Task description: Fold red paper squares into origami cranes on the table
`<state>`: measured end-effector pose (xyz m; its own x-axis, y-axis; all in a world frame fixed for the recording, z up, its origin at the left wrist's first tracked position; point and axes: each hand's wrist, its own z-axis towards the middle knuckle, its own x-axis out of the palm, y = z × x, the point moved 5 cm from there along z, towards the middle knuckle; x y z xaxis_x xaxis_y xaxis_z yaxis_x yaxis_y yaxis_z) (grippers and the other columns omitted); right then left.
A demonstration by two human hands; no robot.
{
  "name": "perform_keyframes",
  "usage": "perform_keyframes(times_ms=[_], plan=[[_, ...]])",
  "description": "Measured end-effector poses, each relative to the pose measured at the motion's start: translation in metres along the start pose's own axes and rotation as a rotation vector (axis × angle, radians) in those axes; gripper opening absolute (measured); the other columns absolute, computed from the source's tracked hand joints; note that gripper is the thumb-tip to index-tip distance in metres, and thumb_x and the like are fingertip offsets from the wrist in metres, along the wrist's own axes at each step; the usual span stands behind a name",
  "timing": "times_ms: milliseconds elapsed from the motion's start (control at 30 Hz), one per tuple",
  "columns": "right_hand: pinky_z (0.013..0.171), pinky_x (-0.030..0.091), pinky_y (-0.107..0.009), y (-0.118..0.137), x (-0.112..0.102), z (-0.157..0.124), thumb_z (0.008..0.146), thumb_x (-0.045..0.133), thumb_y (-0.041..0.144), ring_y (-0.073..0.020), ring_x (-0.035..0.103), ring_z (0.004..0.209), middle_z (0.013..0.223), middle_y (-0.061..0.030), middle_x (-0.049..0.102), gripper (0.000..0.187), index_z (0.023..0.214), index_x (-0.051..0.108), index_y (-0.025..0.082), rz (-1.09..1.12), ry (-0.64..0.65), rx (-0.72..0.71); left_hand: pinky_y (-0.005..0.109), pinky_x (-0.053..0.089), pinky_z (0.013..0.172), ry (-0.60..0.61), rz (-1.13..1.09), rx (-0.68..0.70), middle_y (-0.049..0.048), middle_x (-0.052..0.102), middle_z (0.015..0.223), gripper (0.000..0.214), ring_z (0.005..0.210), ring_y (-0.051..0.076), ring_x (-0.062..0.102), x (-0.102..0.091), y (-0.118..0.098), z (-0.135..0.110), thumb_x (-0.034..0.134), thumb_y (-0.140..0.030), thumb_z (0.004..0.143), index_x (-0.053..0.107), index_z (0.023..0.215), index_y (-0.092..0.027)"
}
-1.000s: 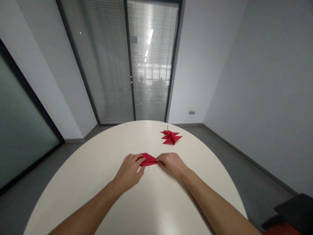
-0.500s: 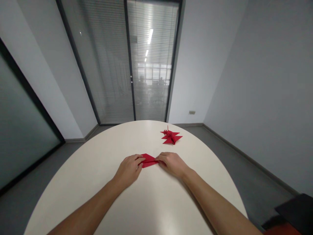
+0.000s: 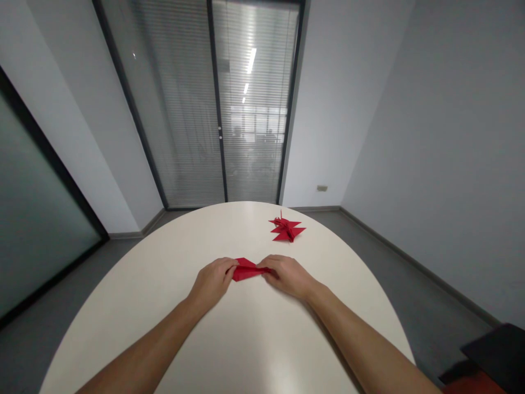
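Observation:
A folded piece of red paper [image 3: 247,270] lies on the white oval table [image 3: 164,284] between my two hands. My left hand [image 3: 213,281] has its fingers curled and pinches the paper's left end. My right hand [image 3: 287,273] is closed on the paper's right end and presses it to the table. Both forearms rest over the table's near half. Parts of the paper under my fingertips are hidden.
Two finished red paper cranes [image 3: 287,229] sit farther back on the table, right of centre. Glass doors with blinds [image 3: 221,109] stand behind the table. A dark chair [image 3: 492,350] shows at the lower right corner.
Both hands have drawn slightly closer together on the paper, and my left fingers have curled more tightly onto its left end. The paper has shifted a little.

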<state>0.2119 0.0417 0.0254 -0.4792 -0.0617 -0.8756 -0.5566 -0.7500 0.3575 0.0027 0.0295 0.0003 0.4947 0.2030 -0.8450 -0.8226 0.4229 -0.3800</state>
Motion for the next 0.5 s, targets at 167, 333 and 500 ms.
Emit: perform_keyframes(times_ms=[167,333,500], plan=[[0.089,0.050,-0.030,-0.003,0.002,0.001,0.095,0.050,0.019,-0.0203,0.068,0.099,0.108,-0.0048,0.075,0.029,0.112,0.073,0.023,-0.041,0.018,0.041,0.035,0.051,0.097,0.019,0.012,0.040,0.0029,0.073,0.116,0.029,0.107,0.021,0.066,-0.003,-0.007,-0.001,0.046,-0.022,0.097,0.070,0.113,-0.026],[0.084,0.050,-0.028,-0.007,-0.001,0.002,0.094,0.051,0.017,-0.0189,0.069,0.092,0.105,-0.0038,0.076,0.029,0.111,0.073,0.023,0.026,-0.024,0.088,0.038,0.049,0.099,0.032,0.031,0.105,0.0044,0.071,0.120,0.034,0.108,0.024,0.064,-0.007,-0.017,-0.002,0.064,-0.030,0.088,0.067,0.122,-0.025],[0.079,0.050,-0.027,-0.013,-0.002,0.002,0.094,0.052,0.018,-0.0183,0.069,0.090,0.104,-0.0029,0.076,0.027,0.107,0.074,0.023,0.113,-0.078,0.140,0.038,0.049,0.098,0.040,0.039,0.082,0.0040,0.073,0.118,0.038,0.108,0.024,0.065,-0.005,-0.014,0.000,0.060,-0.018,0.088,0.067,0.124,-0.026]])
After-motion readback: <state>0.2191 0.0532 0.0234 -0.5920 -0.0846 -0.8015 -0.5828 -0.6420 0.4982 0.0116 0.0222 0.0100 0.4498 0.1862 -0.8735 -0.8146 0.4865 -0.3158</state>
